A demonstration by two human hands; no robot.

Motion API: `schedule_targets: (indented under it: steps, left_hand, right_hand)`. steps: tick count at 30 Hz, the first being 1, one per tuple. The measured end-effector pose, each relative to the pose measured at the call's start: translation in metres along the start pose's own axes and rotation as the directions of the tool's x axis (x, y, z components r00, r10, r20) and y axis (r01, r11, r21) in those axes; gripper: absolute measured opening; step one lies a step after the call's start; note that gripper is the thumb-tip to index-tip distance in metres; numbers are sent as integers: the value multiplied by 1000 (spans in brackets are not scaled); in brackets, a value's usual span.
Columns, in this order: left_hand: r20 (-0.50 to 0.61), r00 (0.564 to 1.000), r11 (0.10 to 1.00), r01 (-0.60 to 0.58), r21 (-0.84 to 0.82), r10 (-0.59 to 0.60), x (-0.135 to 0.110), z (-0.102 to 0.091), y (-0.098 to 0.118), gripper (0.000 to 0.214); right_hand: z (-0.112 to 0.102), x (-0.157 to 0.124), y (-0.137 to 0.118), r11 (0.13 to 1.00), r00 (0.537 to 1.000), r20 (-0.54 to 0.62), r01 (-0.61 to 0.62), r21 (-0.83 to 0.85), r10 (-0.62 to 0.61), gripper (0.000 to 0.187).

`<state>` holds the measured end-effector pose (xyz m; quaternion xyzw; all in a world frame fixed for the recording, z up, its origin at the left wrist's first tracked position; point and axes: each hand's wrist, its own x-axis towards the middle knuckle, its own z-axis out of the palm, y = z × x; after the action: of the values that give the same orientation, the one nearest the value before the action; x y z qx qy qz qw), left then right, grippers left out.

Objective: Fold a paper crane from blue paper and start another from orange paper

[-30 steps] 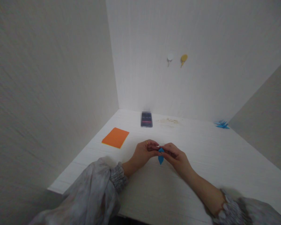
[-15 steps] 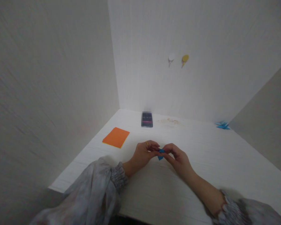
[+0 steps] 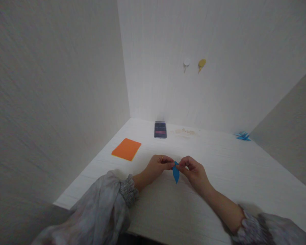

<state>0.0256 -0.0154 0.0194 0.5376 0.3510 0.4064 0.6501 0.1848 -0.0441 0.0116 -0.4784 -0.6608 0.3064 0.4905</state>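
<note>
Between my two hands is a small folded piece of blue paper (image 3: 176, 175), its pointed end directed down toward me. My left hand (image 3: 159, 165), with a ring on one finger, pinches its upper left edge. From the other side, my right hand (image 3: 193, 170) grips the upper right edge between thumb and curled fingers. The fingertips cover part of the paper's top. Both hands are just above the white table (image 3: 163, 211).
Orange square paper (image 3: 126, 149) lies to the left. A dark blurred object (image 3: 160, 130) sits near the back wall, and folded blue paper pieces (image 3: 242, 136) lie in the far right corner. White (image 3: 186, 62) and yellow (image 3: 202, 63) hooks are on the wall.
The blue paper now shows a longer pointed part hanging toward me; before, only a small bit showed between my fingers. My hands have shifted only slightly.
</note>
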Motion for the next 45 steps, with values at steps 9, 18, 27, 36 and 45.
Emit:
schedule_targets:
  steps: [9, 18, 27, 36, 45]
  left_hand:
    - [14, 999, 995, 49, -90, -48, 2, 0, -1, 31]
    - [87, 996, 988, 8, -153, 6, 2, -1, -1, 27]
    - [149, 989, 956, 63, -288, -20, -3, 1, 5, 23]
    - [148, 989, 958, 12, -286, 31, -4, 0, 5, 28]
    - [95, 995, 986, -27, -164, 43, -5, 0, 5, 28]
  right_hand:
    - [-16, 6, -1, 982, 931, 311, 177, 67, -190, 16]
    - [-17, 9, 8, 974, 937, 298, 128, 188, -180, 19]
    - [-18, 2, -6, 988, 975, 167, 153, -14, -148, 13]
    - [-12, -4, -21, 985, 981, 135, 153, -78, -142, 18]
    - [1, -9, -15, 996, 997, 57, 52, -68, -48, 19]
